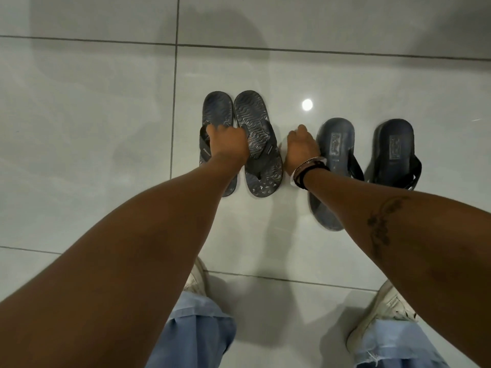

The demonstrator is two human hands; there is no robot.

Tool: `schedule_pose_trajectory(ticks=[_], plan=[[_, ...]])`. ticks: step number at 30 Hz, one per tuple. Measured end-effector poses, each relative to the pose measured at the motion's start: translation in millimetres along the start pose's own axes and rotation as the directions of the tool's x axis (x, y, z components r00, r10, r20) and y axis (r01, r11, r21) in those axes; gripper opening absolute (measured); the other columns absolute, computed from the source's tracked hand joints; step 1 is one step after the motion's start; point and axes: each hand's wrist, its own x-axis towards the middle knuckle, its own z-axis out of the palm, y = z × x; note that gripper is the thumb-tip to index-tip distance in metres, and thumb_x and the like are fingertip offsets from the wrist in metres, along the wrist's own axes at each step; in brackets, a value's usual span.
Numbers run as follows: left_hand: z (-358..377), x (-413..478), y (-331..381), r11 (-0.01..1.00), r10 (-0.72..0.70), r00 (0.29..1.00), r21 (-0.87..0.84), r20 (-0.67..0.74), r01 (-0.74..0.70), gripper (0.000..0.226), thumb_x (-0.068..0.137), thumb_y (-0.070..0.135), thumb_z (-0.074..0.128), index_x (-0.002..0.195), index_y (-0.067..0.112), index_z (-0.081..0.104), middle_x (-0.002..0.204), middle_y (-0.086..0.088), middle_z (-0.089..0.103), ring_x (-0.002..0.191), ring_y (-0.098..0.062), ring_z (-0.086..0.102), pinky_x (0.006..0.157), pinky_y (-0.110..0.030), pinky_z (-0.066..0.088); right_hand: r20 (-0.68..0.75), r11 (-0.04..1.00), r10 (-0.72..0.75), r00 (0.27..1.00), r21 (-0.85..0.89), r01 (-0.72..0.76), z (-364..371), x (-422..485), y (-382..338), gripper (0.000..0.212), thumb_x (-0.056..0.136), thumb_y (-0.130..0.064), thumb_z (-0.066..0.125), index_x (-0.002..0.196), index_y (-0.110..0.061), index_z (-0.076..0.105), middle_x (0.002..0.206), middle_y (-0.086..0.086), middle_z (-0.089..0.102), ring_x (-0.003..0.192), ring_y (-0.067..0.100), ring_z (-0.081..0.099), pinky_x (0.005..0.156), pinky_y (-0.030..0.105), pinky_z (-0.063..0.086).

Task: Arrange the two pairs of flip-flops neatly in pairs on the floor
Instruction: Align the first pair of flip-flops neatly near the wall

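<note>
Pale grey glossy tiled floor (93, 128), crossed by dark grout lines, carries both pairs toward its far side from the person standing over them.

On the left lie the dark grey wave-patterned foam flip-flops (249, 112). The left patterned flip-flop (216, 110) and the right patterned flip-flop (263, 176) sit side by side, touching along their inner edges. Their heels point to the floor's far side and their toes toward the person. The left hand (228, 140) reaches down where the two meet, fingers curled into the straps. Its grip is clenched on those straps, though the fingertips are hidden.

To the right are the navy-black smooth rubber flip-flops, each with a square mark on the heel. The inner navy flip-flop (336, 136) is blurred and lies nearer the person than the outer navy flip-flop (396, 144). The two are apart, with a strip of bare floor between them, and both point the same way as the patterned pair. The right hand (301, 147) sits against the inner one's left edge, thumb raised and fingers curled under and out of sight. I cannot tell whether its grip is grasping that edge or only pressing on it.

Thin bracelets (308, 168) circle the right wrist, and a dark tattoo (380, 227) runs along that forearm. A round light reflection (307, 104) shines on the floor between the pairs. At the near side are white sneakers (385, 312) and light blue jeans (196, 333).
</note>
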Motion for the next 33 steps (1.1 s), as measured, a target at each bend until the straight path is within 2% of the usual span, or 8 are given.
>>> schedule_pose_trajectory(ticks=[3,7,13,17,20,24,26,33], plan=[[-2,1,8,0.998,0.018,0.998,0.064,0.063,-0.022,0.023,0.080,0.029,0.069,0.100,0.021,0.064,0.091,-0.003,0.069,0.096,-0.028,0.061,0.097,-0.046,0.034,0.174,0.994,0.037,0.984,-0.110,-0.018,3,3,4,0.062,0.096,-0.017,0.044,0.149,0.002,0.019,0.159,0.021,0.005,0.147,0.035,0.012,0.120,0.048,0.018],[-3,5,10,0.999,-0.032,0.999,-0.014,0.041,0.032,0.019,0.081,0.023,0.068,0.099,0.020,0.064,0.078,-0.002,0.059,0.089,-0.027,0.063,0.094,-0.044,0.036,0.235,0.969,0.038,0.971,-0.247,0.022,8,3,7,0.070,0.093,-0.015,0.041,0.151,0.000,0.006,0.160,0.020,-0.010,0.149,0.033,-0.002,0.120,0.055,0.006],[-4,11,4,1.000,0.026,0.997,-0.012,0.077,-0.025,0.024,0.084,0.022,0.065,0.107,0.018,0.062,0.094,-0.003,0.068,0.096,-0.027,0.063,0.098,-0.046,0.035,0.247,0.965,0.018,0.969,-0.258,0.048,6,11,14,0.089,0.091,-0.030,0.056,0.152,-0.002,-0.003,0.160,0.017,-0.016,0.150,0.031,-0.007,0.121,0.054,0.005],[-12,20,-18,0.999,0.035,0.998,-0.020,0.059,-0.034,0.020,0.086,0.023,0.061,0.105,0.016,0.062,0.097,-0.005,0.068,0.098,-0.029,0.062,0.101,-0.048,0.034,0.196,0.935,0.071,0.978,-0.354,0.003,9,9,6,0.083,0.096,-0.023,0.054,0.152,-0.003,-0.004,0.160,0.017,-0.014,0.150,0.031,-0.005,0.121,0.052,0.005],[-26,31,-53,0.999,0.015,1.000,-0.048,0.027,-0.013,0.013,0.085,0.026,0.061,0.094,0.017,0.063,0.086,-0.005,0.065,0.091,-0.028,0.061,0.099,-0.046,0.033,0.175,0.900,0.071,0.982,-0.435,0.012,10,6,1,0.080,0.099,-0.027,0.049,0.152,-0.001,-0.004,0.160,0.020,-0.011,0.150,0.033,-0.003,0.122,0.050,0.002],[-49,52,-107,1.000,-0.005,1.000,-0.009,-0.025,0.005,0.008,0.083,0.025,0.061,0.087,0.018,0.059,0.075,-0.003,0.055,0.078,-0.026,0.054,0.096,-0.045,0.032,0.170,0.910,0.087,0.982,-0.415,-0.009,7,7,-1,0.077,0.100,-0.023,0.048,0.151,0.000,-0.004,0.160,0.021,-0.011,0.149,0.034,-0.002,0.123,0.046,0.001],[-56,63,-133,0.999,-0.019,0.999,0.025,-0.044,0.020,0.006,0.082,0.022,0.060,0.083,0.018,0.055,0.072,-0.003,0.053,0.079,-0.028,0.056,0.097,-0.046,0.031,0.173,0.906,0.093,0.980,-0.424,-0.011,8,7,-2,0.078,0.100,-0.024,0.048,0.151,0.001,-0.005,0.160,0.021,-0.011,0.149,0.034,-0.002,0.123,0.046,0.002],[-48,84,-183,0.995,-0.012,1.000,0.102,-0.012,0.013,0.014,0.086,0.026,0.057,0.077,0.018,0.050,0.059,0.001,0.044,0.072,-0.026,0.049,0.096,-0.045,0.029,0.167,0.872,0.110,0.980,-0.488,-0.014,17,15,-4,0.079,0.098,-0.025,0.048,0.151,0.002,-0.004,0.160,0.022,-0.009,0.149,0.035,0.001,0.123,0.046,0.004]])
